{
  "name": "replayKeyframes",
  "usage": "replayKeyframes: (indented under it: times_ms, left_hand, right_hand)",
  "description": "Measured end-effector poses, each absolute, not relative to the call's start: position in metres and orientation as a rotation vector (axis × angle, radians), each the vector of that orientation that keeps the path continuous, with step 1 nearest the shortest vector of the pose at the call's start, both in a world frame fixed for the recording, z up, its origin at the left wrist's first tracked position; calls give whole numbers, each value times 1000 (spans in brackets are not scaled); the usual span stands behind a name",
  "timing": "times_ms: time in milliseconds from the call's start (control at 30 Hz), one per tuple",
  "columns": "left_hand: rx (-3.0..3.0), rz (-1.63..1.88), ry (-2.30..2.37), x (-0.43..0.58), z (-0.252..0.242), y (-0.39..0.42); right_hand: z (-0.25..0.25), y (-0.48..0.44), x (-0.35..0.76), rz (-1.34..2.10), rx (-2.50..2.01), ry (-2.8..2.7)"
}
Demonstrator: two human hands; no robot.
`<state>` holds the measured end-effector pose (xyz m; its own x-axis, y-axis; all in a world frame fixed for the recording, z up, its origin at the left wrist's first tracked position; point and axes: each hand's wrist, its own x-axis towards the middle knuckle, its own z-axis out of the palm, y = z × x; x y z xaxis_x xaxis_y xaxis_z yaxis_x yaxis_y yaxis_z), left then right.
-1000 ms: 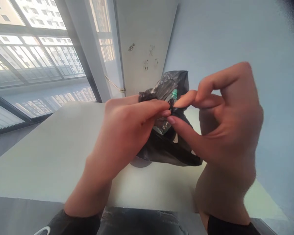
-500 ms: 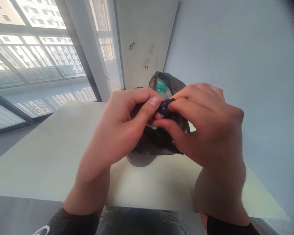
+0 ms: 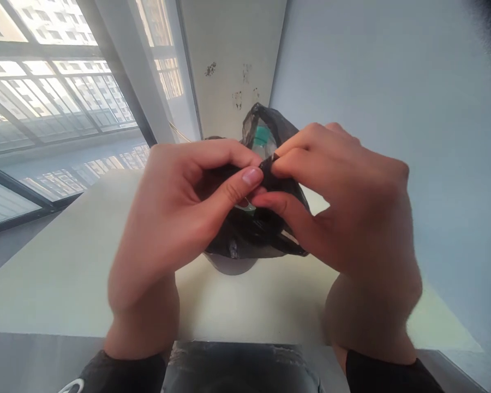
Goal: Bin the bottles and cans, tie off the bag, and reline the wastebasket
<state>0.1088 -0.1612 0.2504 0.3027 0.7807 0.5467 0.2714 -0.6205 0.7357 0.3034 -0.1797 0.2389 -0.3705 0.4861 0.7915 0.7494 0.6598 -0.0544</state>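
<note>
A black plastic bag (image 3: pixel 253 234) rests on a pale tabletop (image 3: pixel 77 262) in front of me, with something teal (image 3: pixel 262 134) showing through its thin upper part. My left hand (image 3: pixel 175 218) and my right hand (image 3: pixel 343 202) meet above the bag, both closed. Thumb and fingers of each hand pinch the bag's gathered black top (image 3: pixel 268 162) between them. The lower part of the bag bulges beneath my hands, and its contents are mostly hidden.
A plain wall (image 3: pixel 393 82) rises at the right and a marked white panel (image 3: pixel 229 71) stands behind the bag. Large windows (image 3: pixel 57 103) with buildings beyond fill the left. A dark surface (image 3: pixel 237 365) lies at the table's near edge.
My right hand has turned from raised, spread fingers to a closed pinch over the bag's top. Both hands and the bag have shifted slightly left and up in view.
</note>
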Motion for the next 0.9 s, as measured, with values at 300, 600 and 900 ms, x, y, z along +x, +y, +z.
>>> replayKeyframes:
  times_ms: [300,600,900]
  left_hand:
    - [2166,1380,992,102,251,-160]
    - [2009,1682,977,107,251,-151]
    - [1983,1770,1463,79,240,-110]
  right_hand:
    - [240,-175,305,-253,-912,-2063]
    - [242,-179,303,-288,-955,-1875]
    - [237,-153,336,-294,-1250,-1617]
